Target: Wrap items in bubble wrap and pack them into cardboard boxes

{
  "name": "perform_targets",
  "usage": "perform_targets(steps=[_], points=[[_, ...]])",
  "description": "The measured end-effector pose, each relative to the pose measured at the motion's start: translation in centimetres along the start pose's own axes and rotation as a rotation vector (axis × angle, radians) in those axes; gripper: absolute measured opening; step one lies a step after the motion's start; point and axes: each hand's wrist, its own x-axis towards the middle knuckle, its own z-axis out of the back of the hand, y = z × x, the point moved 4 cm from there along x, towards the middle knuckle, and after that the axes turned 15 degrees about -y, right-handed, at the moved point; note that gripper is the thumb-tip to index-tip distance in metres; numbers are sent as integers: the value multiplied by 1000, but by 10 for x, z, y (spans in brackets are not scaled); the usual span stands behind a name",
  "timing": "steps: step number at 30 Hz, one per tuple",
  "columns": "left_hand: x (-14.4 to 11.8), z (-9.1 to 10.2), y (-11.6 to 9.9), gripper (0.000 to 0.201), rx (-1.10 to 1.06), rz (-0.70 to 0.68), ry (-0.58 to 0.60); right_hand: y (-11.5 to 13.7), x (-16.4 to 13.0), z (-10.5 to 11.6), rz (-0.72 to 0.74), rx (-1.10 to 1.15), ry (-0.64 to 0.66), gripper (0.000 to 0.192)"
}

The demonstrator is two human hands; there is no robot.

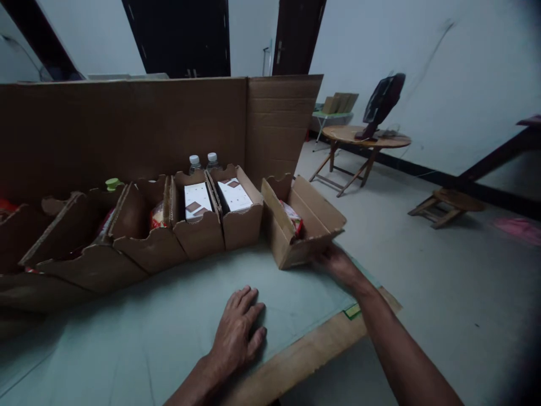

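Note:
My left hand (240, 327) lies flat on the pale green table covering (169, 327), fingers extended, touching no object but the table. At the right end of the row, my right hand (336, 264) grips the lower right corner of an open cardboard box (310, 248). Its fingertips are partly hidden by the box. Inside that box is a red and white packet (291, 217). This box stands at an angle, a little apart at the top from the neighbouring cardboard bin (247, 228), which holds a white carton (234, 194).
More cardboard bins (152, 251) line the table to the left, some with packets. Two capped bottles (212, 160) stand behind them, before a tall cardboard panel (169, 124). Beyond the table's wooden edge (304, 361), a round table (350, 134) carries a monitor (384, 101).

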Motion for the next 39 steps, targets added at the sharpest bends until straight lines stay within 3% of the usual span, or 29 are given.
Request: perform_targets(steps=[4,8,12,17,23,26,29,34,36,39], points=[[-2,1,-1,45,30,-18,4,8,58,-37,-12,159,179,53],[-1,0,-2,44,39,-22,-5,11,80,-69,4,262,245,58],[-1,-1,-3,45,35,-16,13,4,77,-81,3,286,238,61],[0,-2,-1,44,15,8,25,-10,65,-86,-23,204,118,51],[0,1,-5,45,-60,67,0,-9,27,-67,-32,46,-108,38],[2,3,-6,46,-95,101,-7,15,-2,-56,-1,-5,-173,35],[5,4,-5,46,-116,95,-8,64,-24,-62,102,-3,-139,29],[-1,6,-7,44,-103,73,-12,150,-45,-107,326,62,64,22],[-15,11,-11,45,-77,69,10,163,-62,-131,358,63,188,21],[-49,26,-19,47,-49,26,19,161,-109,-165,399,53,385,21]])
